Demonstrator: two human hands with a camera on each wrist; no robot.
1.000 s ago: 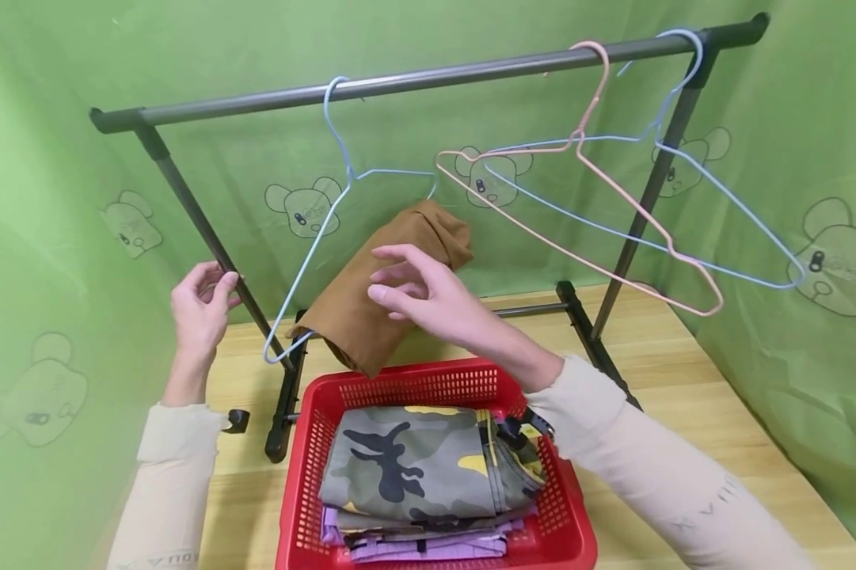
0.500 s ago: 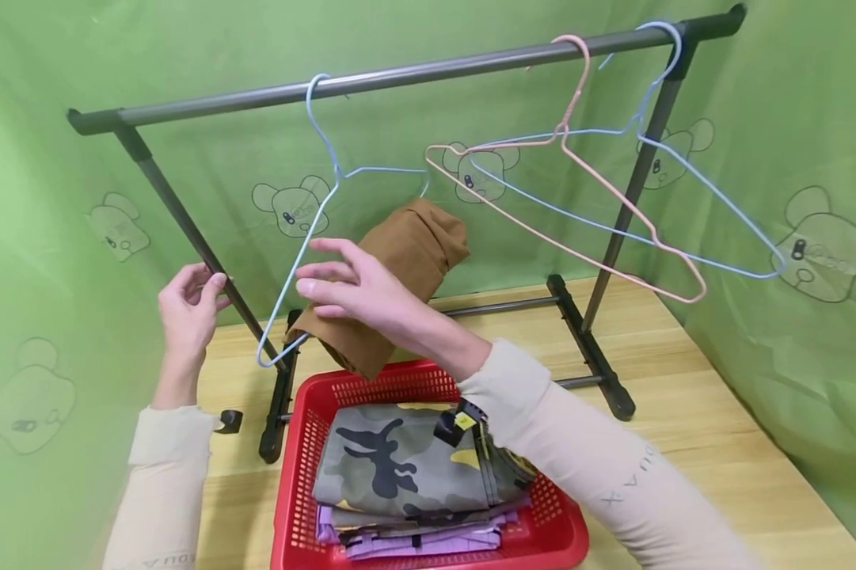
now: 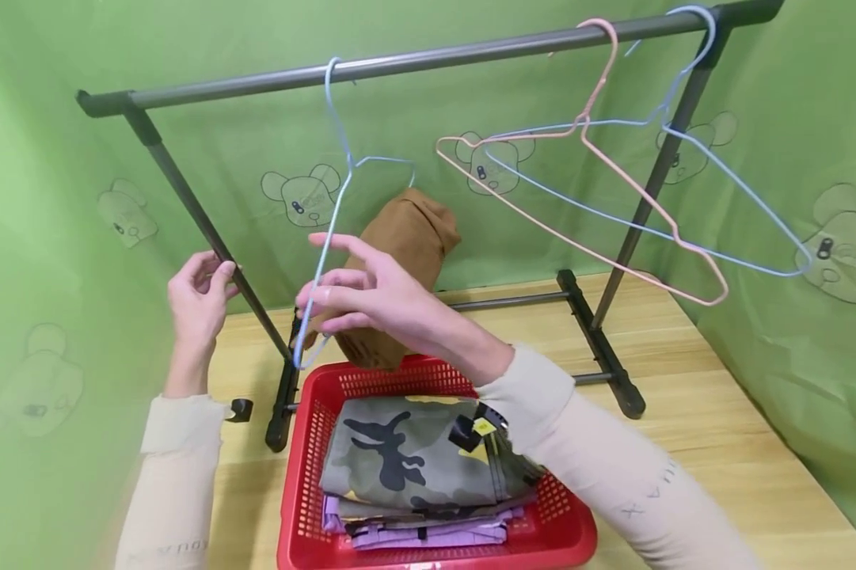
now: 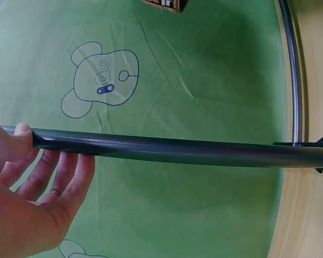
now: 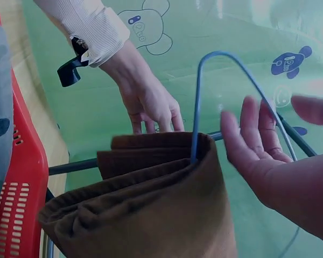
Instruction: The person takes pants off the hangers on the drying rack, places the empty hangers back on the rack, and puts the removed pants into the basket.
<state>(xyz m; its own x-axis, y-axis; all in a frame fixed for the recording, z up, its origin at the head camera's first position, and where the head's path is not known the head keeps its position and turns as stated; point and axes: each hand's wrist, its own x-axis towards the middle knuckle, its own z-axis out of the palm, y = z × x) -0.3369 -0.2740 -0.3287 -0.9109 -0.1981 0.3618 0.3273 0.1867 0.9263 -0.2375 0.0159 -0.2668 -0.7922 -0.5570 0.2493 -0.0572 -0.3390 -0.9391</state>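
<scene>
My left hand (image 3: 198, 301) holds the rack's left post (image 4: 151, 146), thumb on one side and fingers on the other. Pale blue, the left hanger (image 3: 333, 226) hangs from the rail with folded brown trousers or similar cloth (image 3: 406, 237) draped over its lower bar. My right hand (image 3: 378, 293) is at this hanger's near end. In the right wrist view its fingers (image 5: 250, 126) lie against the sloping wire (image 5: 282, 131), while the thumb stands apart. The brown cloth (image 5: 167, 209) fills the foreground there.
A pink hanger (image 3: 630, 182) and another blue hanger (image 3: 748, 198) hang bare on the right of the rail (image 3: 456, 57). Below stands a red basket (image 3: 295, 475) holding folded camouflage cloth (image 3: 428, 451) over purple cloth (image 3: 435, 537). Green curtains surround the rack.
My right hand has moved left from in front of the brown cloth to the hanger's near end. That end has swung right, turning the hanger. My left hand stays on the post.
</scene>
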